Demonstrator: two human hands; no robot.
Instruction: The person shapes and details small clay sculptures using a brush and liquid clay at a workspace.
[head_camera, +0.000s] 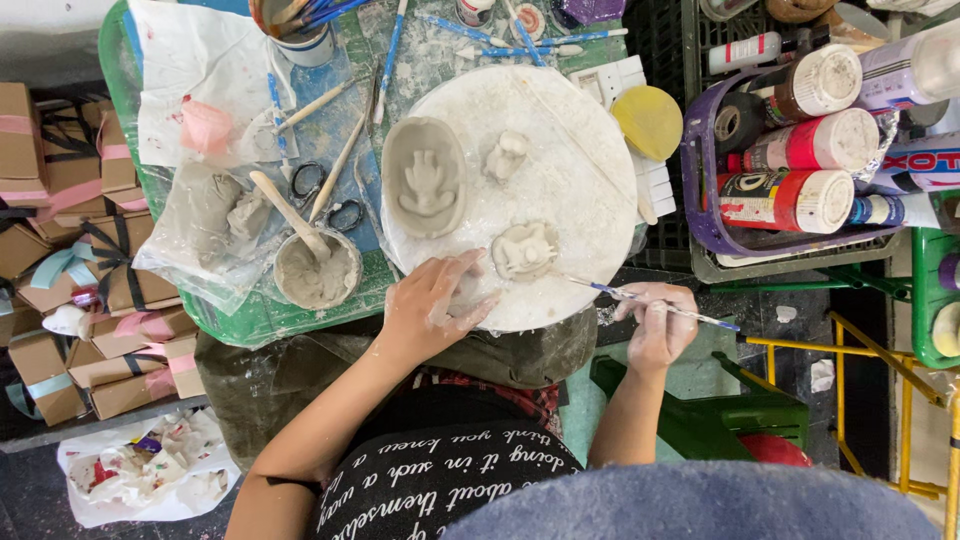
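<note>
A round white board (580, 170) lies on a green table and carries three grey clay pieces. An oval clay slab with a raised hand shape (425, 178) sits at its left, a small clay lump (506, 155) at the top, and a rounded clay figure (522, 250) near the front edge. My left hand (432, 308) rests flat on the board's front edge, just left of that figure. My right hand (655, 325) grips a thin blue-handled brush (650, 302), whose tip reaches toward the clay figure.
A cup of grey slip with a wooden stick (316, 268) stands left of the board, beside scissors (322, 198) and bagged clay (215, 215). A purple basket of paint bottles (790, 160) sits right. Cardboard boxes with ribbons (70, 260) crowd the left floor. A yellow sponge (648, 120) lies by the board.
</note>
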